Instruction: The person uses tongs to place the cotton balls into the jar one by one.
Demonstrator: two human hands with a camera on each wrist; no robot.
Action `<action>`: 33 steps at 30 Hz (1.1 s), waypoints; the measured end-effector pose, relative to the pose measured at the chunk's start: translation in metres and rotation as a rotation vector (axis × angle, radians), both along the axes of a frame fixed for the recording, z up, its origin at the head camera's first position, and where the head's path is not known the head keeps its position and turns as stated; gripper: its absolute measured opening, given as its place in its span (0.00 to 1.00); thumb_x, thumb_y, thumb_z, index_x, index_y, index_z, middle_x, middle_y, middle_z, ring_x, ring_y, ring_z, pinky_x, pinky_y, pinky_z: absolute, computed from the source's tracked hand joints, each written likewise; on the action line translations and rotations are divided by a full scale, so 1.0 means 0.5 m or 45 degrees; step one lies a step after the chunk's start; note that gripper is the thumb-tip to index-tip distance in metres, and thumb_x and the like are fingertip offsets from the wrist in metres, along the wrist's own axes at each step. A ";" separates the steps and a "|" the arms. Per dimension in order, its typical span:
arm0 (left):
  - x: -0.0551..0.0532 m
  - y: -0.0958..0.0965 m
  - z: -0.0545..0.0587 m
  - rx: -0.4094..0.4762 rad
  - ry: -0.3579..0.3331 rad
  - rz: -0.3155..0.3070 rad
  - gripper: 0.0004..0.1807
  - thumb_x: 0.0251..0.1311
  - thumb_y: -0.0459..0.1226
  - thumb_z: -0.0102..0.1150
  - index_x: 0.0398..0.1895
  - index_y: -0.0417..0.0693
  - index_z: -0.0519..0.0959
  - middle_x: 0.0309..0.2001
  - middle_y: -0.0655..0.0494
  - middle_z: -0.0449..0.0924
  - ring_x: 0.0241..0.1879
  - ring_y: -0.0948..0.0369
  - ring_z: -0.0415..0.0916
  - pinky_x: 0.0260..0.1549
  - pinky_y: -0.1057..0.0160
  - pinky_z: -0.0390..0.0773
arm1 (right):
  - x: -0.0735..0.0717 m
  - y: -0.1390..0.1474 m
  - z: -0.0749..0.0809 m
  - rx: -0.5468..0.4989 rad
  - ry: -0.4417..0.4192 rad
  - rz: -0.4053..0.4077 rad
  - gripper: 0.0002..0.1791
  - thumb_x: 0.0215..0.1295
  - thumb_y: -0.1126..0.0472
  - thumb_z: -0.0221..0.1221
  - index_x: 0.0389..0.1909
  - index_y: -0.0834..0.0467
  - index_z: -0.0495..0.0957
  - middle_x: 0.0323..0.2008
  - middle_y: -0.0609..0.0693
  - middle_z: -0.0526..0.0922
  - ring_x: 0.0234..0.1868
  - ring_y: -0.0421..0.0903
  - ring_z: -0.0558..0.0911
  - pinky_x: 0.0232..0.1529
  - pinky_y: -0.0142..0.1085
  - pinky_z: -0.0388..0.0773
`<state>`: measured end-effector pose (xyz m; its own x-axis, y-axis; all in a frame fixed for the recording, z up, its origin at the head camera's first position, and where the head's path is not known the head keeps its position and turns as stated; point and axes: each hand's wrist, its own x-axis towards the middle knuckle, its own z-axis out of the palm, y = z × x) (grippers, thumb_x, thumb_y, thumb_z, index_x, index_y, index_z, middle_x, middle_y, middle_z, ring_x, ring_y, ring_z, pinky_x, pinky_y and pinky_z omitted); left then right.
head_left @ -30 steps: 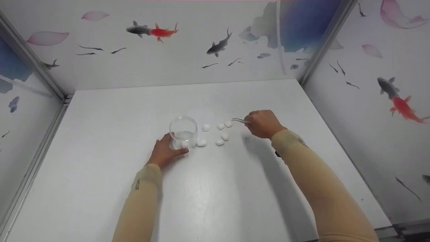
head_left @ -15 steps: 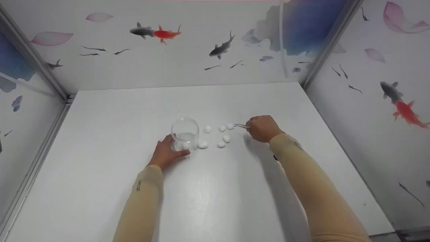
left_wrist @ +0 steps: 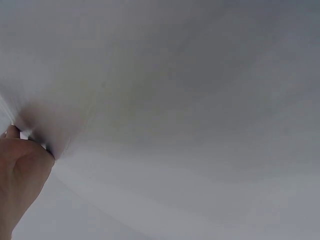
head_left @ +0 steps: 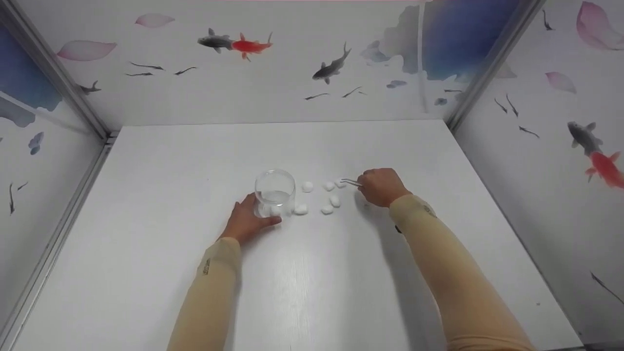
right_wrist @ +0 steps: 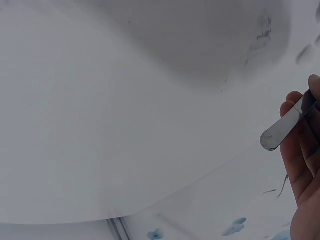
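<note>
Head view: your left hand (head_left: 245, 222) grips a clear round jar (head_left: 275, 194); your right hand (head_left: 383, 186) pinches metal tweezers (head_left: 352, 182) at rounded white balls (head_left: 335, 201); the smooth table's (head_left: 302, 292) edges lie well apart.

From far off I see a wide white tabletop (head_left: 295, 287). A clear round jar (head_left: 275, 192) stands on it, close to the middle. I count six small white balls (head_left: 335, 201) lying there too, right of the jar.
</note>
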<state>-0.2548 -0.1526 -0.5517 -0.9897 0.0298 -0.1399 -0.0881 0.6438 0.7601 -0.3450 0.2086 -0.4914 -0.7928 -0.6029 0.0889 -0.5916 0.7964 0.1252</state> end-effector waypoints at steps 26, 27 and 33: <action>-0.003 -0.001 -0.002 -0.010 0.035 -0.019 0.57 0.48 0.56 0.75 0.76 0.43 0.57 0.73 0.45 0.61 0.75 0.49 0.51 0.75 0.54 0.29 | -0.008 -0.011 -0.032 0.018 0.021 -0.002 0.09 0.66 0.64 0.60 0.29 0.61 0.86 0.23 0.52 0.82 0.19 0.46 0.74 0.24 0.43 0.82; -0.003 -0.001 -0.002 -0.008 0.036 -0.021 0.57 0.48 0.56 0.75 0.76 0.43 0.57 0.73 0.45 0.61 0.75 0.49 0.52 0.75 0.54 0.29 | -0.008 -0.011 -0.031 0.022 0.023 -0.005 0.09 0.66 0.64 0.60 0.28 0.61 0.86 0.22 0.52 0.82 0.18 0.46 0.73 0.23 0.43 0.82; -0.002 -0.003 -0.002 -0.005 0.031 -0.022 0.57 0.48 0.56 0.75 0.76 0.43 0.57 0.73 0.44 0.61 0.75 0.49 0.51 0.75 0.53 0.30 | -0.012 -0.011 -0.026 0.028 0.039 0.014 0.09 0.65 0.65 0.59 0.26 0.61 0.85 0.20 0.52 0.80 0.17 0.46 0.70 0.19 0.43 0.79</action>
<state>-0.2560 -0.1539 -0.5528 -0.9922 0.0465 -0.1160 -0.0584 0.6482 0.7592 -0.3508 0.2032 -0.5043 -0.7833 -0.6135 0.1000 -0.5958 0.7869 0.1606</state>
